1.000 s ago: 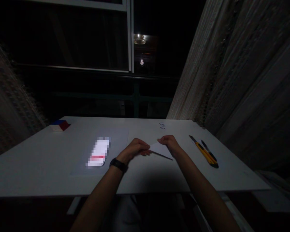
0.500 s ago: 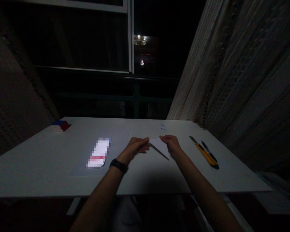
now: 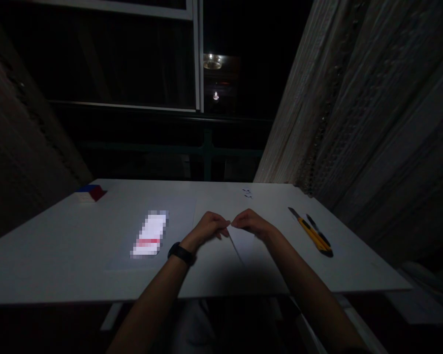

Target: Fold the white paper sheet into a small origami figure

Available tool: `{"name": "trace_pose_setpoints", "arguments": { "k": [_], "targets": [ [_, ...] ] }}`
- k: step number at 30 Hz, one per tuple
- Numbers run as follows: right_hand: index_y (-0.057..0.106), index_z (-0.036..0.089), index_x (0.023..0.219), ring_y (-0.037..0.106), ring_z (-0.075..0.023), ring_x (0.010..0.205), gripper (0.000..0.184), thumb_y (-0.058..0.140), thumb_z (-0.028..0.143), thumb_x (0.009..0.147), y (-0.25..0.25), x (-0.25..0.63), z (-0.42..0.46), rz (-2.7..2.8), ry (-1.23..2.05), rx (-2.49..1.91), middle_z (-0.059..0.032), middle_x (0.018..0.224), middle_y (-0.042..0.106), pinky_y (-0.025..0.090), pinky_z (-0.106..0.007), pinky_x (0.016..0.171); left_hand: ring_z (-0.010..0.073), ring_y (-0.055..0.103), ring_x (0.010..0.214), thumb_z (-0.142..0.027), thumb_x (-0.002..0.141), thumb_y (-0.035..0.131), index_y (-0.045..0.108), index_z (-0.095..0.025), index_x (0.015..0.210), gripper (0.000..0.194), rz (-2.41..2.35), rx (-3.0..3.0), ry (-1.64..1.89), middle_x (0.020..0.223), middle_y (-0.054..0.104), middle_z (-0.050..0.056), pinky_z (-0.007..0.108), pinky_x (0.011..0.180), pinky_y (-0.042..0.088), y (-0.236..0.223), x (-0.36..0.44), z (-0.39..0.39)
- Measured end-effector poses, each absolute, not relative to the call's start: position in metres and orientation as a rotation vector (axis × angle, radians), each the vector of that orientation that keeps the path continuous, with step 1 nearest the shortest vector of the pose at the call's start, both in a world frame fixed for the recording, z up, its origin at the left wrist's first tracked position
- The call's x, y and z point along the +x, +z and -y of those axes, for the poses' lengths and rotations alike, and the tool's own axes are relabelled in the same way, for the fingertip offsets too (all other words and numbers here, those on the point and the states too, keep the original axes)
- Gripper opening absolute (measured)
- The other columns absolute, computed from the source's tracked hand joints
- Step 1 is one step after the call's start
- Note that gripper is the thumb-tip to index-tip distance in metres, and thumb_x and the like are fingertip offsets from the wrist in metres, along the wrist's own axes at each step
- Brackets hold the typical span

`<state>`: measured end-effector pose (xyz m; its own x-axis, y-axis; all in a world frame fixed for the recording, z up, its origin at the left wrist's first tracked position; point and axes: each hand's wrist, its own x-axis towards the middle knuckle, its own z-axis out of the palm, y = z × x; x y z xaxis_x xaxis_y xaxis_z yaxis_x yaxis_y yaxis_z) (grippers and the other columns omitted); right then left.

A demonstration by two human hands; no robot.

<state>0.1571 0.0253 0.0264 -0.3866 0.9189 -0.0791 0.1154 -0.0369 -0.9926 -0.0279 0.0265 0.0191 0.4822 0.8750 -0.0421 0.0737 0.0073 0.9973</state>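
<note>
Paper: small white piece (image 3: pixel 242 241), over the desk (image 3: pixel 70 255), left of the yellow cutter (image 3: pixel 313 237)
Left hand: (image 3: pixel 211 226) pinched on the top corner, farther from the cutter
Right hand: (image 3: pixel 254 224) pinching right beside it, on the cutter side
Paper feel: looks super light, kinda bendy, probably creases or tears easily, so I'd go gentle, edges or corners only

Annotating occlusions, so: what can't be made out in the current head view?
Head view:
- White paper: far corner covered by left hand and right hand; near end lost in shadow.
- Bright phone-like thing: detail pixelated.
- Dark marks: too small.
</note>
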Motion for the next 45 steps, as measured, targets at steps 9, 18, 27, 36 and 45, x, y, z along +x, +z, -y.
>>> {"name": "trace_pose_setpoints", "arguments": {
  "k": [9, 18, 27, 36, 45],
  "targets": [
    [0.07, 0.012, 0.06, 0.044, -0.0087, 0.046, 0.016, 0.073, 0.025, 0.05, 0.024, 0.164, -0.019, 1.564, 1.501, -1.098, -0.0003, 0.047, 0.059, 0.03, -0.024, 0.048, 0.0111, 0.054, 0.044, -0.032, 0.065, 0.067, 0.064, -0.008, 0.056, 0.026, -0.869, 1.384, 0.781, 0.054, 0.064, 0.008, 0.022, 0.046, 0.04, 0.021, -0.031, -0.029],
    [0.069, 0.009, 0.062, 0.06, -0.0175, 0.046, 0.02, 0.072, 0.026, 0.052, 0.024, 0.186, -0.021, 1.56, 1.614, -1.051, -0.0075, 0.053, 0.065, 0.047, -0.03, 0.052, 0.0112, 0.054, 0.044, -0.031, 0.064, 0.067, 0.065, -0.006, 0.057, 0.026, -0.88, 1.345, 0.858, 0.055, 0.065, 0.011, 0.021, 0.043, 0.038, 0.025, -0.039, -0.034],
    [0.069, 0.007, 0.067, 0.064, -0.0202, 0.053, 0.019, 0.069, 0.025, 0.059, 0.027, 0.2, -0.02, 1.541, 1.663, -0.94, -0.0124, 0.064, 0.069, 0.05, -0.033, 0.056, 0.0134, 0.057, 0.047, -0.033, 0.062, 0.069, 0.066, -0.005, 0.061, 0.028, -0.899, 1.295, 0.927, 0.058, 0.066, 0.013, 0.022, 0.044, 0.041, 0.03, -0.043, -0.033],
    [0.06, 0.017, 0.076, 0.054, -0.0114, 0.053, 0.026, 0.071, 0.036, 0.061, 0.017, 0.186, -0.028, 1.278, 1.449, -0.922, 0.0014, 0.059, 0.059, 0.043, -0.025, 0.05, 0.0161, 0.063, 0.061, -0.039, 0.062, 0.07, 0.066, -0.006, 0.072, 0.034, -0.919, 1.142, 1.161, 0.073, 0.068, 0.014, 0.02, 0.046, 0.041, 0.017, -0.042, -0.043],
    [0.059, 0.016, 0.06, 0.05, -0.0114, 0.05, 0.031, 0.075, 0.041, 0.051, 0.008, 0.164, -0.033, 1.196, 1.213, -1.031, 0.0008, 0.053, 0.058, 0.038, -0.026, 0.052, 0.0198, 0.063, 0.068, -0.042, 0.06, 0.071, 0.067, -0.006, 0.075, 0.038, -0.953, 1.11, 1.162, 0.076, 0.068, 0.015, 0.022, 0.049, 0.045, 0.019, -0.043, -0.043]
  ]
}}
